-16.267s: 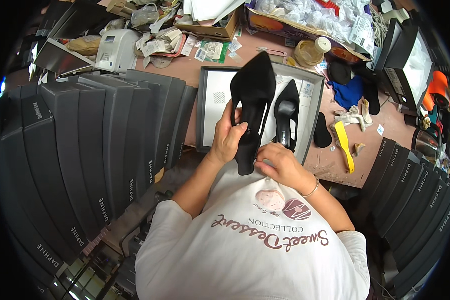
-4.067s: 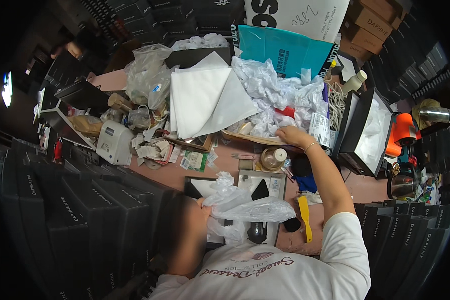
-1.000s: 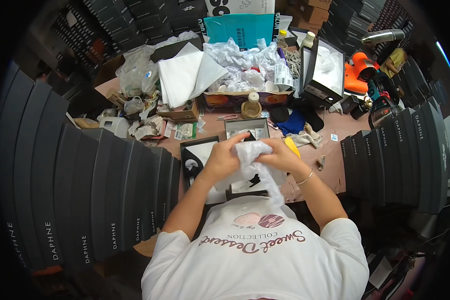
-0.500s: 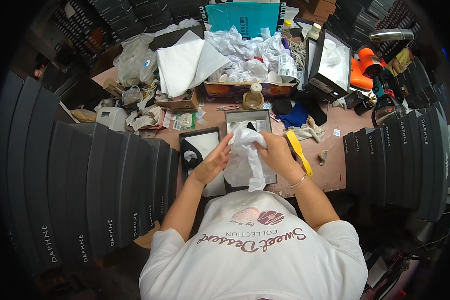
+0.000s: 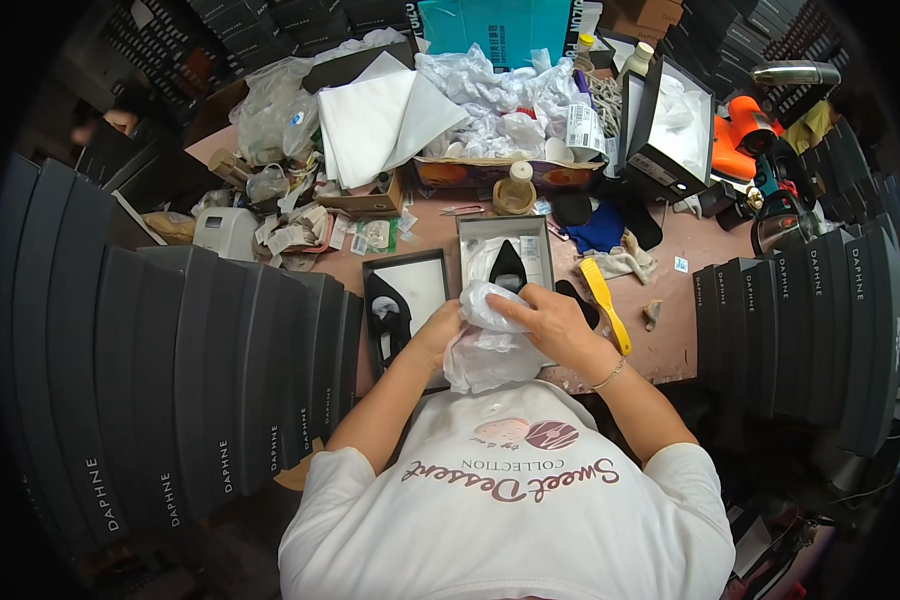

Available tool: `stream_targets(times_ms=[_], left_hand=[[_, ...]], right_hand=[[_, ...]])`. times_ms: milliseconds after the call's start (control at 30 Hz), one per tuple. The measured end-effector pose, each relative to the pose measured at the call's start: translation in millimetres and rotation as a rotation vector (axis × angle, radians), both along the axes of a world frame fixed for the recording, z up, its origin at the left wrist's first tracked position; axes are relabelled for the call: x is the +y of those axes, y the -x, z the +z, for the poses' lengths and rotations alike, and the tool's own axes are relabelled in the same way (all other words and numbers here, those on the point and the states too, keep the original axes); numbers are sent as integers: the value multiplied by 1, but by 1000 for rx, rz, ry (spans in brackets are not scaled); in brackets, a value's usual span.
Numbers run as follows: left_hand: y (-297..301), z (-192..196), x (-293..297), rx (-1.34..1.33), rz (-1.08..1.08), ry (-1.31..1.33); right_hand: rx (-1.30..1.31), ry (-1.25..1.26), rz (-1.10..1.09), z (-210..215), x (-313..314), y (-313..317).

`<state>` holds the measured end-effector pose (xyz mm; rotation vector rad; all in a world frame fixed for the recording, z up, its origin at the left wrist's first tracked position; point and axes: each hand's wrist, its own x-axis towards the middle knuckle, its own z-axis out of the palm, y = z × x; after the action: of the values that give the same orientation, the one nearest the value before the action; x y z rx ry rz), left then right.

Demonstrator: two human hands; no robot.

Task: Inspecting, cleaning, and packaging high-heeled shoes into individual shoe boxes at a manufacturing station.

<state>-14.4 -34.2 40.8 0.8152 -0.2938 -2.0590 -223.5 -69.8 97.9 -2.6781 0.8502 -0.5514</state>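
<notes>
Crumpled white tissue paper (image 5: 478, 362) is bunched between my two hands above the near end of an open grey shoe box (image 5: 544, 236). My right hand (image 5: 562, 325) is closed on the paper's upper right side. On the paper's left edge is my left hand (image 5: 438, 332), closed on it, its fingertips partly covered. Just beyond the paper, a black pointed shoe (image 5: 510, 256) lies in the box with white paper beside it; its near part is hidden. To the left, a second black shoe (image 5: 386, 312) with stuffing inside rests in a shallow black tray or lid (image 5: 425, 272).
A yellow-handled brush (image 5: 607, 308) lies right of the box, near a blue cloth (image 5: 598, 232). A jar (image 5: 515, 190) stands behind, before a carton heaped with crumpled paper (image 5: 510, 110). Stacks of dark shoe boxes (image 5: 185, 350) flank both sides. An orange tool (image 5: 738, 138) sits back right.
My hands have drawn the tissue paper nearer and bunched it more tightly. The black shoe in the box now shows. My left hand's fingers, outstretched before, have closed on the paper.
</notes>
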Motion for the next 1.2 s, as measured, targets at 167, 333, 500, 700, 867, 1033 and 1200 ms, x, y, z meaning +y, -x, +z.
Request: stream_targets(times_ms=[167,333,500,700,867,1033,1200], left_hand=[[-9,-12,12,70,-70,29],[-5,12,10,-371,-70,288],[-1,26,-2,-767,0,602],[-2,3,14,-314,-163,188],[2,18,19,5,-16,55],[-17,17,9,-345,-234,381],[-18,36,-6,-645,-162,495]], right_hand=[[128,-19,75,1,5,3],[-306,-482,122,29,-26,23],[-309,-1109,52,-19,-20,12],[-243,-205,-198,-28,-1,9],[252,38,-174,-30,14,4],[-227,-660,126,-8,-11,19],[-403,-1313,34,-15,-13,7]])
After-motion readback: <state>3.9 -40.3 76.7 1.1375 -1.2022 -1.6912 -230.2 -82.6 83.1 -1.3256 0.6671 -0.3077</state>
